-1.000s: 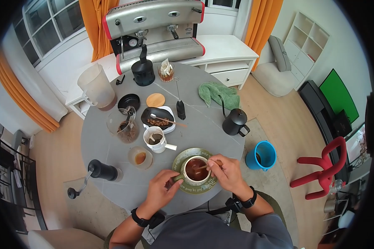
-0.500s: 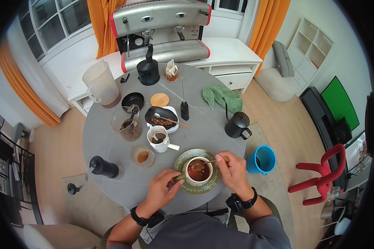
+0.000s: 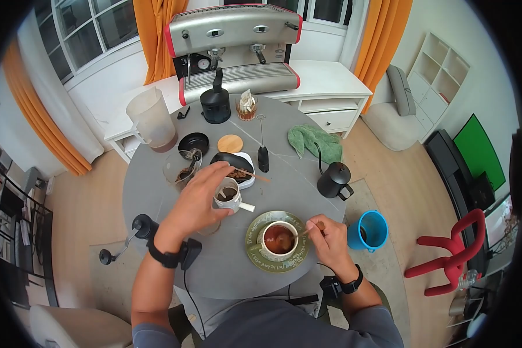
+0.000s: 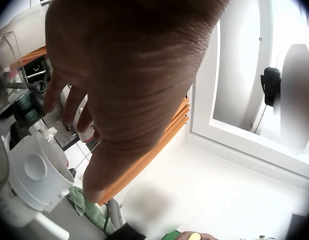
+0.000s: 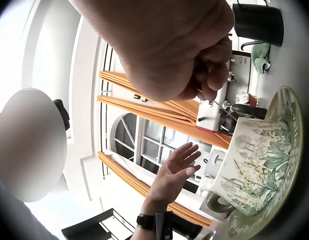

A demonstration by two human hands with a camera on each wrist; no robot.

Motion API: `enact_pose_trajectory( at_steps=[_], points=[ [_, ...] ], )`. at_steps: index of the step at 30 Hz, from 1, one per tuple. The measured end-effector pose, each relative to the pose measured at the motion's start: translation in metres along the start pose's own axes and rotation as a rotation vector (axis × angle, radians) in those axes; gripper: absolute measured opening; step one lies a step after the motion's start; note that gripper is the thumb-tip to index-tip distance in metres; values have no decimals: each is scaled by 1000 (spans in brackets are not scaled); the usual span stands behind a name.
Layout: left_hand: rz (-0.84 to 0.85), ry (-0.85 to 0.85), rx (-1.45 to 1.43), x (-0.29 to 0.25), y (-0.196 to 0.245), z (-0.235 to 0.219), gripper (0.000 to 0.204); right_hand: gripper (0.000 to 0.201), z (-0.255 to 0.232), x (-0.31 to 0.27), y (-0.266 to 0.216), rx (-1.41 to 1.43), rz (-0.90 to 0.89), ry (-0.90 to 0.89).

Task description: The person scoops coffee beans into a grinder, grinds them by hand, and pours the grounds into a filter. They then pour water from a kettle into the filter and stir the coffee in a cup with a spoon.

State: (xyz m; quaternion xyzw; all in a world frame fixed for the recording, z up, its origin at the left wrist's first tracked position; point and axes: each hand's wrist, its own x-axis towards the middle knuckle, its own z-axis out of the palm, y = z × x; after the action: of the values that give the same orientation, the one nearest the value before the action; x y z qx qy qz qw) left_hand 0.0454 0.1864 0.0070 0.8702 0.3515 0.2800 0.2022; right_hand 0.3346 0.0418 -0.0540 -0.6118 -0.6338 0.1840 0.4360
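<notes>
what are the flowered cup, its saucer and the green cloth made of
Cup: probably glazed ceramic, smooth with printed-looking flowers. Saucer: likely glazed ceramic too, its lettered green surface smooth. Green cloth: soft, matt fabric, judging by its crumpled folds; the exact fibre can't be told.

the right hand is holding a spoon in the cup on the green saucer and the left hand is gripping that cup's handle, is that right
Not quite: the left hand isn't gripping the handle; it is raised, near the white mug, as the head view shows. The right hand does hold a spoon in the cup on the green saucer.
</notes>
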Motion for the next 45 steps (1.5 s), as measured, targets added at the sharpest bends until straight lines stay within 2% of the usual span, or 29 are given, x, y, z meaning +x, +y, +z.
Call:
enact_pose_trajectory(
  at_steps=[1,3,4,6,8,13,15,16,18,21,24,27,29,32,37,39,40,42,43,45],
  points=[
    [2,2,2,4,-3,-1,79,16,-1,-3,2,19,-9,-35],
    [-7,-250,99,11,-7,-1,87,15,8,-8,8,117,18,-72],
    [-4,-252,99,14,-10,1,87,15,14,-9,8,216,49,-112],
    [5,-360,156,18,-17,5,84,15,18,-6,3,237,32,-88],
    [1,-383,168,23,-27,10,82,16,20,-1,4,182,-1,4],
    [-55,-402,162,28,-15,0,75,16,7,-2,4,147,55,-33],
    [-38,-286,164,27,-13,-3,72,15,8,-4,6,179,63,-71],
    [-41,-287,164,24,-10,-6,72,16,11,-4,9,158,7,-62],
    [-34,-124,190,15,-1,-16,69,17,15,-4,11,139,-44,-52],
    [-108,-90,245,-2,11,-30,69,17,16,3,11,123,-70,27],
    [-173,-100,320,-20,19,-38,68,17,9,5,14,3,-85,66],
    [-179,-129,349,-32,14,-38,68,16,6,3,12,44,-25,12],
    [-187,-150,349,-36,6,-35,68,15,8,2,7,180,22,-48],
    [-197,-187,319,-39,-2,-33,71,16,15,1,6,235,47,-40],
    [-202,-208,272,-40,-1,-32,76,15,9,5,8,91,-36,48],
    [-19,82,355,-41,10,-27,76,15,6,3,6,35,-45,54],
    [-19,82,352,-39,19,-25,76,15,5,1,6,83,5,0],
    [82,323,211,-36,38,-17,71,15,7,-3,5,130,60,-56],
    [80,321,209,-41,41,-10,71,16,13,-3,3,194,77,-57],
    [-78,196,-38,-57,43,11,62,16,20,-3,4,256,95,-57]
  ],
)
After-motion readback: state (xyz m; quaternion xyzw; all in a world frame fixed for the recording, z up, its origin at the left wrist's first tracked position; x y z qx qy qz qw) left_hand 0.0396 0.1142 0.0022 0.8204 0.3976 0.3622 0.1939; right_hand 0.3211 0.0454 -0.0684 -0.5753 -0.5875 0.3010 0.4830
